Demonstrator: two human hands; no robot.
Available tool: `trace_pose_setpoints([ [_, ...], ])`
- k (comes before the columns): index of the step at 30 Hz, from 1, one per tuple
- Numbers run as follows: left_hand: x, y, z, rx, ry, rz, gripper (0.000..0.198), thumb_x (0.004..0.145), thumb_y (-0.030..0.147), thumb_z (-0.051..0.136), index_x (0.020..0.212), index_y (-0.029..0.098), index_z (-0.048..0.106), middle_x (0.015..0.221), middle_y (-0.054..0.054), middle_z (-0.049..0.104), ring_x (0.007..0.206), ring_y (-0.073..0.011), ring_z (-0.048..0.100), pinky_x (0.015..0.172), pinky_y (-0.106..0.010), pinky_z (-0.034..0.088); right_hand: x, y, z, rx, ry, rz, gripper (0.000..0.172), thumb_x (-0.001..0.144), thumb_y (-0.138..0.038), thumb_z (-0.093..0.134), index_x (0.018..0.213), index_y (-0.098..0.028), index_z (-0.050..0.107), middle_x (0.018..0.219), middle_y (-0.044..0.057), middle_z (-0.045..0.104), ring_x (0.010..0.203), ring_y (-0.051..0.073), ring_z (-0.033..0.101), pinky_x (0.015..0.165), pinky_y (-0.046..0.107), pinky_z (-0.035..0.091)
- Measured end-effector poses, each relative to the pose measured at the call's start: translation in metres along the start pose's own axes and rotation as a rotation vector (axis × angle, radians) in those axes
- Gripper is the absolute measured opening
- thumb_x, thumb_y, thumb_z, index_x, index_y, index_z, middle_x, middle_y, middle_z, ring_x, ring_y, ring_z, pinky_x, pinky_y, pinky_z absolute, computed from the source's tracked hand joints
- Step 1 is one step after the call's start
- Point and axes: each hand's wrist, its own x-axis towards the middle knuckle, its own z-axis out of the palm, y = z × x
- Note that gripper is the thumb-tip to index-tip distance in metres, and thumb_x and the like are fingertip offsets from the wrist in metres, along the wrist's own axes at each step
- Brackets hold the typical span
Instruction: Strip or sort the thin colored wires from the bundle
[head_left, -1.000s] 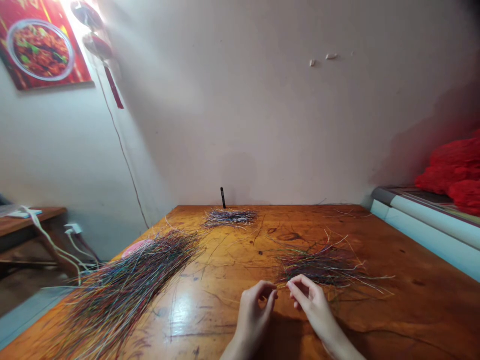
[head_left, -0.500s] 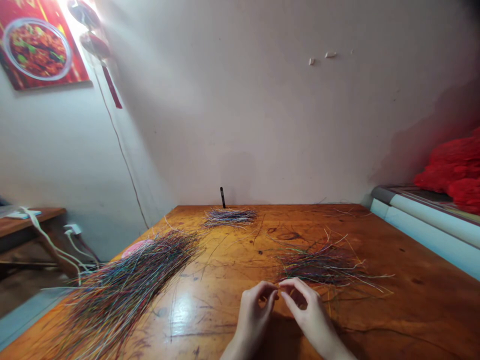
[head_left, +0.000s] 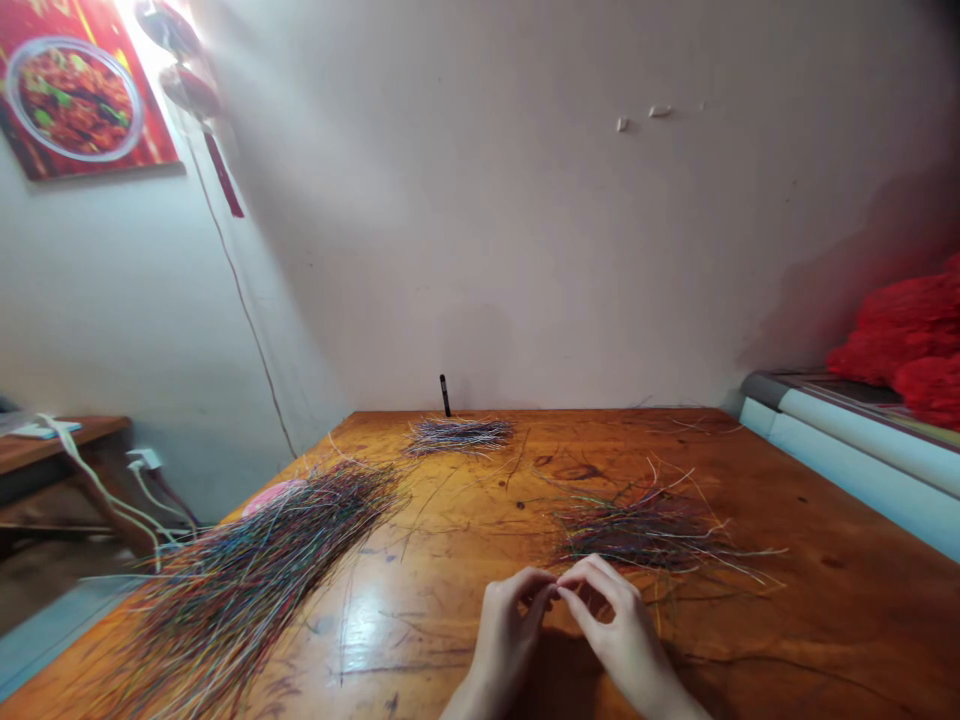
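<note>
My left hand (head_left: 514, 625) and my right hand (head_left: 611, 615) meet fingertip to fingertip above the near part of the wooden table (head_left: 427, 570). Thumb and forefinger of each are pinched together. Whatever lies between them is too thin or hidden to make out. Just beyond my right hand spreads a loose pile of thin coloured wires (head_left: 637, 525), with several pale strands sticking out to the right. A much larger heap of multicoloured wires (head_left: 255, 580) lies to the left, apart from both hands.
At the table's far edge lies a small bundle of bluish-white wires (head_left: 461, 434), with a black pen-like stick (head_left: 445, 396) upright behind it. A pink object (head_left: 274, 495) shows partly under the large heap. Red fabric-like material (head_left: 907, 335) rests on a white-sided surface (head_left: 855, 465) at right.
My two hands' fingertips have drawn together, the right thumb and forefinger closing into a tighter pinch. The wire piles have not moved.
</note>
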Motion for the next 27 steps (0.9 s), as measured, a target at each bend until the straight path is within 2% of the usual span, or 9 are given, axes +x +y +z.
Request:
trace_pose_setpoints([
  [4, -0.0001, -0.0026, -0.0002, -0.048, 0.044, -0.046, 0.019, 0.081, 0.028, 0.051, 0.086, 0.018, 0.067, 0.071, -0.004, 0.069, 0.062, -0.0147, 0.063, 0.06, -0.021, 0.048, 0.0, -0.0014, -0.0021, 0.015, 0.048, 0.006, 0.017, 0.084, -0.026, 0.048, 0.073, -0.019, 0.058, 0.076, 0.004, 0.059, 0.063, 0.014, 0.057, 0.055, 0.021, 0.044],
  [10, 0.0031, -0.0001, -0.0041, -0.163, 0.23, -0.148, 0.028, 0.08, 0.041, 0.052, 0.08, 0.014, 0.06, 0.06, -0.003, 0.064, 0.051, -0.0146, 0.06, 0.051, -0.022, 0.046, 0.0004, 0.0036, -0.0047, 0.116, 0.128, 0.081, 0.018, 0.082, -0.033, 0.051, 0.076, -0.018, 0.058, 0.073, 0.005, 0.064, 0.069, 0.017, 0.061, 0.062, 0.023, 0.048],
  [13, 0.0043, 0.0007, -0.0053, -0.254, 0.263, -0.177, 0.031, 0.078, 0.045, 0.052, 0.082, 0.015, 0.056, 0.058, -0.002, 0.063, 0.048, -0.0142, 0.059, 0.048, -0.023, 0.046, 0.0006, 0.0059, -0.0037, 0.144, 0.138, 0.115, 0.02, 0.081, -0.037, 0.052, 0.075, -0.018, 0.057, 0.071, 0.004, 0.064, 0.068, 0.018, 0.062, 0.064, 0.024, 0.049],
  [17, 0.0047, -0.0018, -0.0035, -0.335, 0.21, -0.178, 0.032, 0.079, 0.047, 0.051, 0.083, 0.015, 0.053, 0.057, -0.002, 0.064, 0.046, -0.0129, 0.058, 0.046, -0.021, 0.044, 0.0002, 0.0049, -0.0024, 0.15, 0.118, 0.102, 0.019, 0.081, -0.036, 0.053, 0.075, -0.019, 0.056, 0.069, 0.004, 0.063, 0.066, 0.017, 0.061, 0.063, 0.023, 0.049],
  [21, 0.0042, -0.0021, -0.0012, -0.334, 0.114, -0.17, 0.031, 0.079, 0.045, 0.051, 0.082, 0.015, 0.055, 0.055, -0.002, 0.063, 0.044, -0.0113, 0.057, 0.044, -0.019, 0.041, -0.0005, 0.0028, -0.0027, 0.103, 0.048, 0.056, 0.012, 0.082, -0.028, 0.051, 0.076, -0.019, 0.056, 0.07, 0.003, 0.064, 0.065, 0.016, 0.061, 0.064, 0.023, 0.049],
  [27, 0.0023, 0.0003, 0.0012, -0.364, -0.025, -0.22, 0.034, 0.076, 0.044, 0.057, 0.086, 0.012, 0.061, 0.053, -0.002, 0.061, 0.041, -0.0101, 0.053, 0.041, -0.018, 0.041, -0.003, 0.0085, 0.0001, -0.062, -0.02, -0.191, 0.013, 0.081, -0.016, 0.049, 0.07, -0.02, 0.056, 0.082, 0.005, 0.061, 0.08, 0.017, 0.061, 0.071, 0.024, 0.049],
])
